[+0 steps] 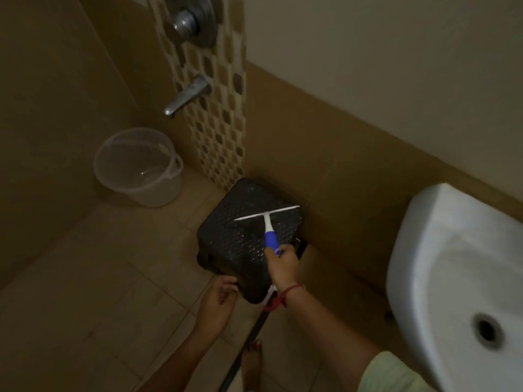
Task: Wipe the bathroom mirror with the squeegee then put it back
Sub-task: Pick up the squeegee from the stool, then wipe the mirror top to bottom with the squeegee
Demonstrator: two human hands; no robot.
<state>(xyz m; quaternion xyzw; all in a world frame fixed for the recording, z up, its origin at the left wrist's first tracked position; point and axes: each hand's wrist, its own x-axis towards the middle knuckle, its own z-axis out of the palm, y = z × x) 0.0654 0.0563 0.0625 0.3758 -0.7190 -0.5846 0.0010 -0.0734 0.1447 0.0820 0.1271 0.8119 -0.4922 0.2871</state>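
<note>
A squeegee (268, 219) with a white blade and a blue-and-white handle lies over the top of a black perforated stool (240, 239) by the wall. My right hand (281, 264) grips the end of its handle. My left hand (216, 301) is at the stool's near left corner, fingers curled around its edge. The mirror is out of view.
A clear plastic bucket (138, 168) stands on the tiled floor at the left, under a metal tap (188, 94). A white washbasin (458, 281) juts out at the right. A long dark pole (246, 349) leans beside my bare foot (252, 363).
</note>
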